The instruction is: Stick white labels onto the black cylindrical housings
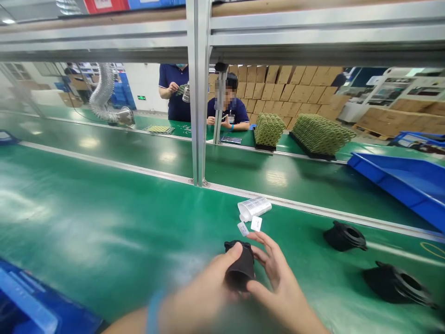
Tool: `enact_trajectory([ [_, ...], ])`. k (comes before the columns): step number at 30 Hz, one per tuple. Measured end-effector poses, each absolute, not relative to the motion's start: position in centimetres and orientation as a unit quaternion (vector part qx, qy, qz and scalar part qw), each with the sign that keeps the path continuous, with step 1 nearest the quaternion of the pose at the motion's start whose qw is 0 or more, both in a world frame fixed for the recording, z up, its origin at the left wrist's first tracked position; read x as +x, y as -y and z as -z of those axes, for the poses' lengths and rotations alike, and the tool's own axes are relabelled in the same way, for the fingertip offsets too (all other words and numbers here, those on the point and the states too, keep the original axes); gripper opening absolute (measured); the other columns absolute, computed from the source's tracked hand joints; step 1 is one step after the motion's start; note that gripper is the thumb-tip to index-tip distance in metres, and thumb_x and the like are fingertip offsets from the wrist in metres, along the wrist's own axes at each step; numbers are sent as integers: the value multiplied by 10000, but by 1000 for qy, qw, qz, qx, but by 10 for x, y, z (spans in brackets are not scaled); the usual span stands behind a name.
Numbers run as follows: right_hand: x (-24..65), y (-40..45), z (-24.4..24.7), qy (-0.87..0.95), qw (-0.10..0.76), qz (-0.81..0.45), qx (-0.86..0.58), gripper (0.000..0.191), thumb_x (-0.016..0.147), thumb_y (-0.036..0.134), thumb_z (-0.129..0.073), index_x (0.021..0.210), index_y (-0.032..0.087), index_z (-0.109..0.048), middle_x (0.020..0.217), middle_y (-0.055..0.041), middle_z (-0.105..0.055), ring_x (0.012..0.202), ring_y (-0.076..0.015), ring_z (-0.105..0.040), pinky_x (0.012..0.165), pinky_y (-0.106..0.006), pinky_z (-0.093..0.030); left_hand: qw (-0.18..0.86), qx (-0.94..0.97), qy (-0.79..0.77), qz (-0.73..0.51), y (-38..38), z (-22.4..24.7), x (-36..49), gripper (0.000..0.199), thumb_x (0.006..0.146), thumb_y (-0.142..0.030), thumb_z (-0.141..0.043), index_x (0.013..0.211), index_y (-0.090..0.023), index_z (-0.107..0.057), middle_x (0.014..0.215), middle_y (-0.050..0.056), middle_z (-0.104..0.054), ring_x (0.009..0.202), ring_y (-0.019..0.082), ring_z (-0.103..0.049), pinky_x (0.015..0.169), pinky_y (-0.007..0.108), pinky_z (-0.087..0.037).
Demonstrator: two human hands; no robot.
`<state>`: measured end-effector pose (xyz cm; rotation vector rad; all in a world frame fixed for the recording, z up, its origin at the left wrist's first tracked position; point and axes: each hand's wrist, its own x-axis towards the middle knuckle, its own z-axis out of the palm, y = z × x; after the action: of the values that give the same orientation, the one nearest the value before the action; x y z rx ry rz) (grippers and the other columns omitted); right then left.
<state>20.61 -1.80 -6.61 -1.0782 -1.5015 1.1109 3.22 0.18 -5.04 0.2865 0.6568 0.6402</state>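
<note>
A black cup-shaped plastic part [239,266], hollow with a lugged collar at its far end, is held above the green tabletop with its round opening tilted towards me. My left hand [217,278] grips it from the left, thumb on top, the other fingers mostly hidden beneath. My right hand [278,273] curls around its right side, thumb at the lower rim and a finger near the collar. Close to my right index fingertip is a small white label [243,228]; whether they touch, I cannot tell. Another white label [256,223] lies beside a crumpled white packet [255,208].
Two similar black parts [345,235] lie to the right. Blue bins stand at the lower left [38,301] and right [403,181]. A metal post [199,93] rises ahead. Across the bench are two people [227,109] and stacks of olive-green rings [320,134].
</note>
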Motion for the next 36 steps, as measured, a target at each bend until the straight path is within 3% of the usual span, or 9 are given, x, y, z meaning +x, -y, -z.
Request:
enact_trajectory([
  [4,200,16,62,555,548,-467,-416,730,831,516,-728,1418,351,-326,1394,-139,-414,1177,-338,-565,1008,-520,-460,899,136,-270,-316,-4,44,33,530,893,-577,-499,1061,-93,-636,833,92,-669,602,162,-644,490,219,-456],
  [7,197,13,58,510,587,-483,-402,747,813,579,-715,1410,335,-339,1343,-147,-437,1151,-350,-587,952,-503,-507,898,117,-219,-363,-4,40,33,348,921,-368,-511,1090,-89,-632,950,124,-696,786,216,-688,721,329,-547],
  [10,196,13,58,502,583,-505,-391,796,790,574,-742,1423,331,-324,1360,-146,-425,1192,-353,-558,964,-490,-500,899,96,-184,-385,-3,38,32,296,934,-293,-532,1120,-84,-628,1019,141,-706,887,224,-688,889,385,-519],
  [13,196,15,62,514,555,-524,-391,848,788,524,-771,1455,347,-277,1426,-138,-372,1222,-339,-530,994,-492,-472,902,67,-178,-388,-3,38,32,263,951,-280,-528,1126,-105,-617,1007,122,-710,885,197,-682,845,341,-531],
  [17,200,17,63,546,528,-517,-394,857,787,539,-769,1468,343,-287,1456,-125,-365,1259,-330,-486,1074,-510,-383,896,50,-222,-381,-3,39,33,244,950,-312,-540,1108,-140,-609,951,77,-696,763,142,-653,644,239,-504],
  [22,204,12,61,540,535,-505,-409,781,801,532,-758,1434,321,-353,1391,-134,-431,1183,-311,-536,1018,-484,-451,889,107,-265,-359,-1,37,33,318,909,-397,-609,1111,-151,-622,930,47,-675,646,94,-592,501,187,-416],
  [26,201,9,60,501,575,-515,-391,833,777,505,-786,1444,315,-324,1329,-134,-462,1154,-315,-558,958,-468,-507,906,98,-212,-354,-2,33,30,329,957,-324,-494,1193,-121,-602,1060,113,-681,839,182,-657,720,306,-531],
  [29,200,9,60,493,578,-525,-384,864,762,496,-803,1449,314,-312,1331,-125,-475,1169,-303,-549,993,-460,-482,902,106,-181,-376,-3,33,29,329,973,-303,-486,1206,-105,-607,1146,142,-670,947,204,-659,867,355,-522],
  [36,207,8,60,437,616,-488,-438,539,884,480,-679,1331,256,-478,1256,-104,-592,1164,-275,-555,1050,-445,-399,857,183,-273,-396,2,34,29,421,873,-368,-663,1201,-108,-619,1093,157,-693,918,258,-694,811,334,-537],
])
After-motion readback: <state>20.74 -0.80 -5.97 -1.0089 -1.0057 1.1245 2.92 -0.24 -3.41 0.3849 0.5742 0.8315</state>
